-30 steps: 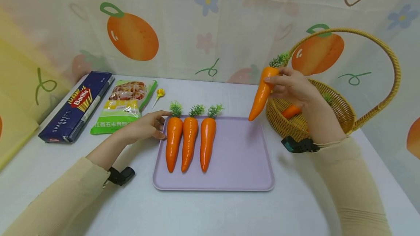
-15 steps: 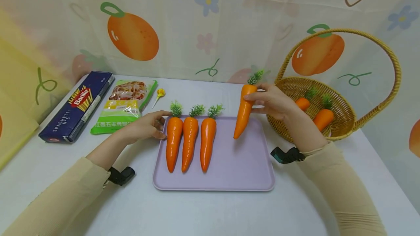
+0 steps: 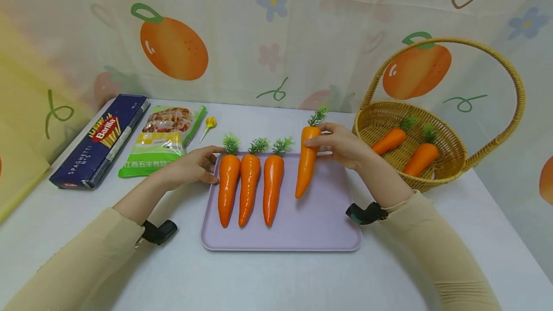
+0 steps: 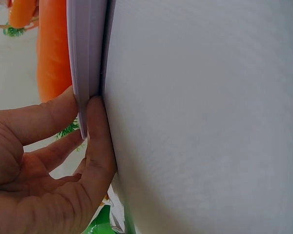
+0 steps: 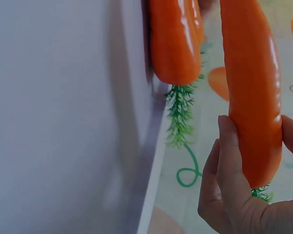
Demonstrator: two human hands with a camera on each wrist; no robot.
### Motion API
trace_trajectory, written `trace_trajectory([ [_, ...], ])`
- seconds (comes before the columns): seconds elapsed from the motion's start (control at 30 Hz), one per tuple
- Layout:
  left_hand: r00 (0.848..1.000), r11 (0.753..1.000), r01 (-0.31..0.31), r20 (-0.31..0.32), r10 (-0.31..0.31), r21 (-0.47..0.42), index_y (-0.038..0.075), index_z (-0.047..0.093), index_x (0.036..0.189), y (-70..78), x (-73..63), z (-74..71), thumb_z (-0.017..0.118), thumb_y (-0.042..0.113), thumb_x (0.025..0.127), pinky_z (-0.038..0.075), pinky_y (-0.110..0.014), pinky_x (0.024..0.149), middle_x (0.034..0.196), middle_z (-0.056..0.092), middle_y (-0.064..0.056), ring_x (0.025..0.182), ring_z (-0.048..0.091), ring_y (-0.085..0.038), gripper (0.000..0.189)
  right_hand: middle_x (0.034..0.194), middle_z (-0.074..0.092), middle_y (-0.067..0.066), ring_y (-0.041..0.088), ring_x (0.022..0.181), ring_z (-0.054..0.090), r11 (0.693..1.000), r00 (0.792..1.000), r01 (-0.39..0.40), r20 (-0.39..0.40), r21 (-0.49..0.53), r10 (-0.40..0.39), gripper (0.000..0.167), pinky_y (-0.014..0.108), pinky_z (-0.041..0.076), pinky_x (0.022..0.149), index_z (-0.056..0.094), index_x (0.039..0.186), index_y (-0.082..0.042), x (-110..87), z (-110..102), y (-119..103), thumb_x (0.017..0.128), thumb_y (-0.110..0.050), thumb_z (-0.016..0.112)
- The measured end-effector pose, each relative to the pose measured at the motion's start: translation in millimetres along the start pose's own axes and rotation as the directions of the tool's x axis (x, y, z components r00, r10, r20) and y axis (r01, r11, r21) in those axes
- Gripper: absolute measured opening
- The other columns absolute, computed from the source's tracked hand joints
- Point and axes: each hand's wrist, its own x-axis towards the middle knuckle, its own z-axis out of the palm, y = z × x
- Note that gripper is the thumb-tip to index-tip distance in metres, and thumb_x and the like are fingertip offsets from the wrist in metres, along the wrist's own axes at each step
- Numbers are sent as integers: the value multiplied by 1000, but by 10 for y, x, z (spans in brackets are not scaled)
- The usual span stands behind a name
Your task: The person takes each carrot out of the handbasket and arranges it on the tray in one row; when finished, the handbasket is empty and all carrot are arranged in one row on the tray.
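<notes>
My right hand (image 3: 339, 145) pinches an orange carrot (image 3: 307, 160) near its leafy top and holds it tilted over the right half of the lilac tray (image 3: 317, 234). The right wrist view shows thumb and fingers on either side of this carrot (image 5: 254, 92), above the tray surface. Three more carrots lie side by side on the tray's left half, the nearest to the held one being the right-hand carrot (image 3: 273, 191). At the tray's upper left corner, my left hand (image 3: 192, 169) grips the rim; in the left wrist view its thumb and fingers pinch the tray edge (image 4: 85, 53).
A wicker basket (image 3: 464, 162) with a tall handle stands at the right, two carrots inside. On the left lie a blue Barilla spaghetti box (image 3: 101, 140), a green food packet (image 3: 162, 140) and a yellow lollipop (image 3: 210, 123). A fruit-print cloth hangs behind.
My right hand has carried the carrot from over the basket leftward and down over the tray. The left hand has stayed at the tray's corner.
</notes>
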Motion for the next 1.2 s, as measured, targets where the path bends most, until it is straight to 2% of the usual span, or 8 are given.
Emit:
trace_trajectory([
  [0.17,1000,1000,-8,0,8,8,2,32,150,6,-4,-1,67,8,85,46,-29,80,130,43,-25,105,47,-31,74,115,54,10,20,99,57,1000,1000,-24,8,7,24,45,47,53,98,39,129,-2,33,71,63,92,-12,62],
  [0.47,1000,1000,-1,-2,1,8,3,31,151,26,-13,-3,67,8,85,47,-29,81,133,42,-27,106,47,-31,75,118,52,10,21,99,55,996,996,-84,2,-36,84,52,37,57,85,39,132,-2,104,210,196,89,-14,65],
  [0.67,1000,1000,1,-1,-1,7,4,30,152,19,-6,-3,68,8,85,48,-28,80,134,42,-27,106,48,-31,77,123,50,15,21,95,55,989,990,-131,39,-62,133,61,35,60,79,35,138,0,125,306,283,87,-12,67],
  [0.9,1000,1000,-5,-3,5,13,3,31,152,7,5,9,68,8,85,48,-28,80,134,42,-28,105,49,-30,76,128,46,19,21,95,56,989,993,-112,27,-95,115,65,36,61,77,31,141,3,123,352,325,89,-12,66],
  [1.2,1000,1000,-12,-5,12,11,2,31,151,31,-23,-2,68,7,85,47,-28,78,132,42,-28,103,48,-29,76,120,49,16,22,96,58,980,995,-94,-35,-178,89,59,36,61,78,39,134,5,84,403,338,88,-15,71],
])
